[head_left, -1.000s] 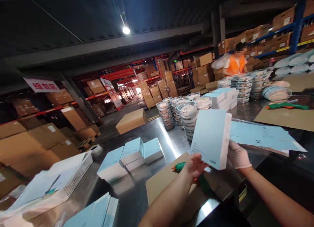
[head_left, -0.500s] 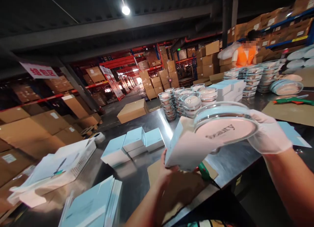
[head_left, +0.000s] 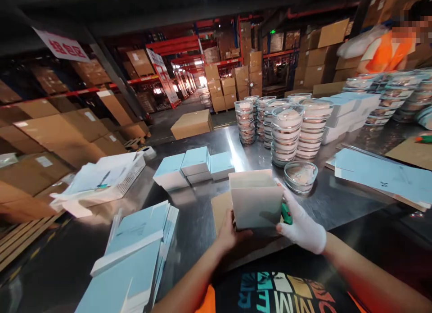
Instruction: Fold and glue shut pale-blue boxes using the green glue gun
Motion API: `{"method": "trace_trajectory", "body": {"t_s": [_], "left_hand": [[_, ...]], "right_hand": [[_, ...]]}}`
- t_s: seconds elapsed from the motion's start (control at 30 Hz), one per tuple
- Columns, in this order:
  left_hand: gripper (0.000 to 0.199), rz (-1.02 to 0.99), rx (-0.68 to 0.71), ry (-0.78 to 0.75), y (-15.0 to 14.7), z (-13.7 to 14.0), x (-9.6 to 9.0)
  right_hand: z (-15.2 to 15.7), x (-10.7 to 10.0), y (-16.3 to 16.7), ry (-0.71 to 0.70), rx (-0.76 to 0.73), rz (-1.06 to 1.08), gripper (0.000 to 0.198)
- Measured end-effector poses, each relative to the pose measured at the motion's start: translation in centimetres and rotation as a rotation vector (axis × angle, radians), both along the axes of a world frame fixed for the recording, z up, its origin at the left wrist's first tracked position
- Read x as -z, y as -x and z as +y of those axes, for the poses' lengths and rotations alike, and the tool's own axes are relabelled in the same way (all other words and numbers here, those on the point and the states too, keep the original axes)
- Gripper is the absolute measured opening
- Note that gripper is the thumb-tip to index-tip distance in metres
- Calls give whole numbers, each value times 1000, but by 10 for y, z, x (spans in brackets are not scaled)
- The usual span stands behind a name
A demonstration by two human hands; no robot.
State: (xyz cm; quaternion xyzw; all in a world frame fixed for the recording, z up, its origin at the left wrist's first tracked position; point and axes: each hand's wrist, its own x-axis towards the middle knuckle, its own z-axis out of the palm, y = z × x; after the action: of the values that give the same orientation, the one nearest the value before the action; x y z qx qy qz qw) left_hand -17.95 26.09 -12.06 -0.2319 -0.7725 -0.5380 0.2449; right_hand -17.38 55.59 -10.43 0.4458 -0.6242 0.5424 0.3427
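We hold an open-topped pale blue-white cardboard box (head_left: 256, 200) upright between both hands, low over the near edge of the steel tabletop (head_left: 243, 151), above a flat brown cardboard sheet (head_left: 221, 205). Bare left hand (head_left: 229, 232) grips the box's lower left corner, fingers wrapped on it, thumb on the near face. Right hand in a white glove (head_left: 302, 227) closes on the lower right corner, fingers curled against the side wall. A green-handled tool (head_left: 286, 213) lies on the cardboard sheet just beside the gloved fingers, partly hidden; we cannot tell whether they touch it.

Just beyond the box, to its right, a single clear round lidded container with pale contents (head_left: 300, 175) sits on the tabletop, apart from the box. Behind it stand stacks of the same clear round containers (head_left: 286, 133), several high. Flat light-blue unfolded box blanks (head_left: 381, 178) lie to the right. Left of the box, a group of closed light-blue boxes (head_left: 194, 166) rests on the tabletop. Nearer us on the left, a pile of flat light-blue sheets (head_left: 135, 250). Further left, a white perforated tray holding papers (head_left: 111, 180).

At upper right, another person in an orange vest (head_left: 388, 52) stands behind more container stacks. Brown cartons on racks fill the background.
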Motion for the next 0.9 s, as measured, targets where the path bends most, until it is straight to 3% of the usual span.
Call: {"method": "trace_trajectory", "body": {"t_s": [0.07, 0.17, 0.23, 0.33, 0.43, 0.5, 0.53, 0.63, 0.7, 0.8, 0.9], "left_hand": [[99, 189, -14, 16, -4, 2, -6], [64, 480, -3, 126, -10, 13, -25], [50, 555, 4, 175, -11, 23, -36], [65, 614, -17, 39, -8, 31, -39], [78, 618, 13, 89, -4, 26, -35], [69, 564, 10, 184, -6, 19, -36], [67, 531, -18, 171, -8, 16, -38], [68, 441, -124, -39, -16, 11, -49], [70, 377, -136, -160, -21, 12, -58], [72, 321, -107, -224, -28, 14, -67], [68, 349, -118, -238, -34, 17, -72]], "right_hand": [[-17, 6, 3, 77, 51, -44, 96], [-35, -3, 1, 185, -64, -258, 81], [-44, -13, 1, 247, -65, -393, 71], [-55, -24, 6, 426, 109, -412, 48], [-54, -28, 16, 529, 95, -324, 53], [-41, -30, 24, 460, 85, -312, 49], [-31, -30, 29, 377, 149, -325, 44], [-3, -27, 45, -48, 502, -461, 34], [7, -21, 55, -288, 610, -556, 26], [8, -9, 64, -363, 558, -598, 22], [5, 0, 61, -337, 511, -609, 41]]}}
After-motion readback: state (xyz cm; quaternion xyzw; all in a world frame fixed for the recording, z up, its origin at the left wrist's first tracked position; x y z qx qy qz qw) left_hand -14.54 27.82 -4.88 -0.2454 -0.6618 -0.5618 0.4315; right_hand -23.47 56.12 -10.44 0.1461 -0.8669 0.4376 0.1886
